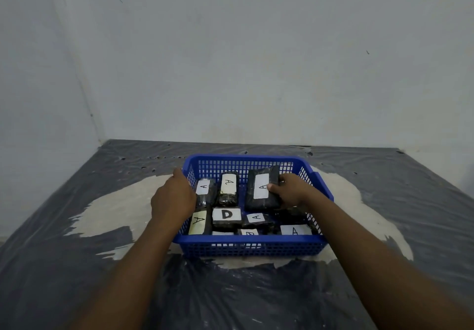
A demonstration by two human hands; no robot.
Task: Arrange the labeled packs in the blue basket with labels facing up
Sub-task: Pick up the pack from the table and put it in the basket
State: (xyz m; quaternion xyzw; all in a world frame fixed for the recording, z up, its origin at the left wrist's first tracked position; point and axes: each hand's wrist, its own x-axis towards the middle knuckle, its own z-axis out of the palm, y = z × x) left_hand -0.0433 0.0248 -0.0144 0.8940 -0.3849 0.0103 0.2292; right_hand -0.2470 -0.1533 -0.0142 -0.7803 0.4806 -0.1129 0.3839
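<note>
A blue plastic basket (252, 246) stands on the table and holds several dark packs with white labels. My right hand (291, 191) grips a large dark pack (259, 201) with an A label, label up, at the basket's back right. My left hand (173, 197) rests on the basket's left rim, next to a small A pack (205, 188). Other packs lie label up: another A pack (228, 187) at the back, a D pack (227, 215) in the middle, and A packs (295, 230) along the front. Some front packs are partly hidden by the rim.
The table (77, 265) is covered in wrinkled dark plastic sheeting with a pale worn patch (120, 201) around the basket. A grey wall (230, 60) stands close behind, with a corner at the left.
</note>
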